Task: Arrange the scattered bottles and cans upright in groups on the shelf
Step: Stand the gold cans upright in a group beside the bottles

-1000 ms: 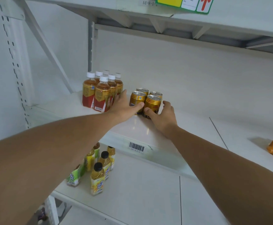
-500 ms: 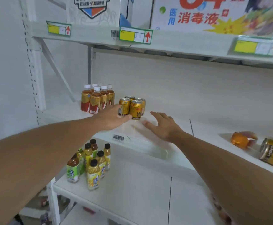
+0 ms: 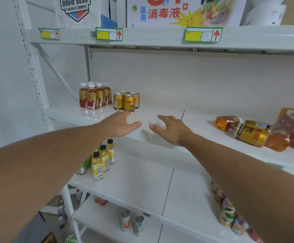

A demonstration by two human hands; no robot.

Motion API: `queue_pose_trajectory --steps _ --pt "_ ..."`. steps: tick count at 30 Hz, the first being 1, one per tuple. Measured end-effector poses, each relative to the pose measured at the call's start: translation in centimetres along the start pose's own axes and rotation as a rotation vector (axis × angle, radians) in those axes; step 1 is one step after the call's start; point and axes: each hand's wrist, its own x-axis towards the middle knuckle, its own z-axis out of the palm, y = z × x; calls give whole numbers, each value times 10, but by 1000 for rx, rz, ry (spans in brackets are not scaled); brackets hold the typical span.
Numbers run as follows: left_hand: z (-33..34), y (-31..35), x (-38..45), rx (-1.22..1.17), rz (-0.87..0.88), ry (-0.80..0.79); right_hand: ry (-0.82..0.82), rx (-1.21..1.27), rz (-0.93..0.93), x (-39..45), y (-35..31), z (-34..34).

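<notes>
At the centre of the frame both grips are spread and hold nothing: the left hand (image 3: 119, 124) hovers with straight fingers just below the cluster of upright gold metal cans (image 3: 126, 101), and the right hand (image 3: 171, 128) hangs beside it with fingers splayed over the white middle shelf (image 3: 191, 127). Left of the cans stands a group of upright amber tea bottles with white caps (image 3: 95, 96). At the right of the frame, well apart, a gold can (image 3: 252, 133) and orange plastic bottles (image 3: 227, 122) lie on their sides, while yellow black-capped bottles (image 3: 102, 161) stand on the shelf below.
</notes>
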Motion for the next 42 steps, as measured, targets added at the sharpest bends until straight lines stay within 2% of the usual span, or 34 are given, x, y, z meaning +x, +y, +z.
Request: queue_pose_trajectory --steps 10,17,25,42 --pt "-11 49 -1 6 94 -19 30 -39 86 -36 12 -36" --pt "-3 67 2 13 132 -45 13 -50 132 -49 21 -37" --pt "10 69 12 5 155 -115 13 -74 168 -54 28 -35" --pt "39 68 47 -4 286 -133 32 -190 261 -60 55 -41"
